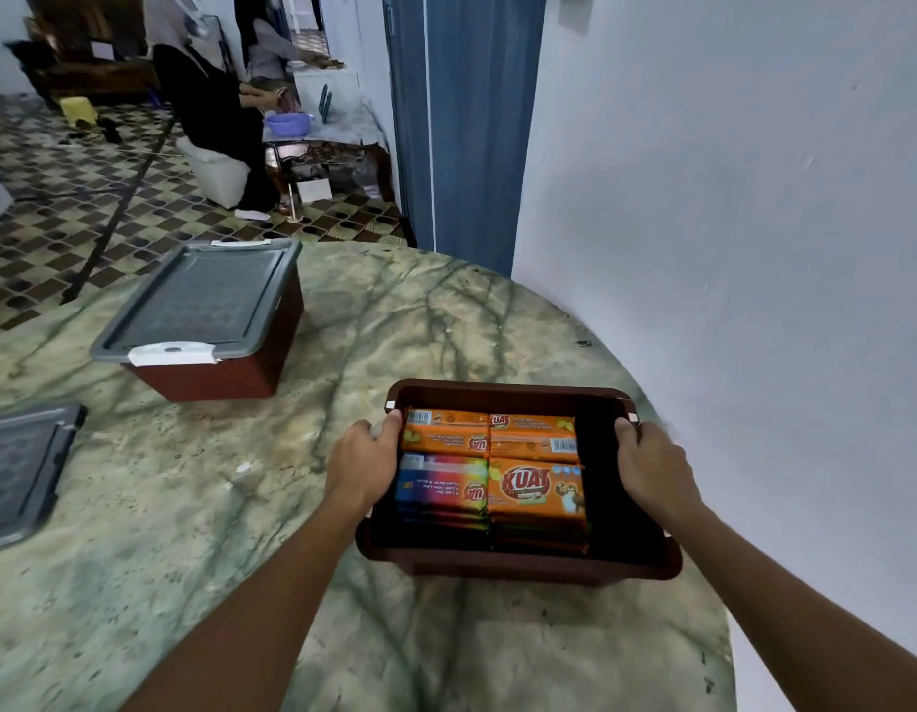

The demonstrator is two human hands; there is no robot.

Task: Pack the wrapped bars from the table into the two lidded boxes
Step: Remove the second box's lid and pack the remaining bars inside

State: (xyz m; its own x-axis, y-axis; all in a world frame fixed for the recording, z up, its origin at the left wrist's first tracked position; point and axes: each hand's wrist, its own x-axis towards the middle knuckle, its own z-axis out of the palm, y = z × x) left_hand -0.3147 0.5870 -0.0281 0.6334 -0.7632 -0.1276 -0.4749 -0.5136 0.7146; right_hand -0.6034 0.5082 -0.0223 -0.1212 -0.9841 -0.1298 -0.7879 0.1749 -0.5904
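- Head view: a loose grey lid (19,467) lies at the table's (189,506) left edge.
- Farther back stands a closed brown box (210,375) under a second grey lid.
- The left hand (366,462) grips the open box's (518,565) left rim.
- Wrapped bars (492,467) fill that box.
- The right hand (649,467) grips its right rim.

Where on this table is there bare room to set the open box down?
Bare marble lies between the closed box and the open box, and between the loose lid and the left hand. Beside the right hand, the table edge leaves little room.
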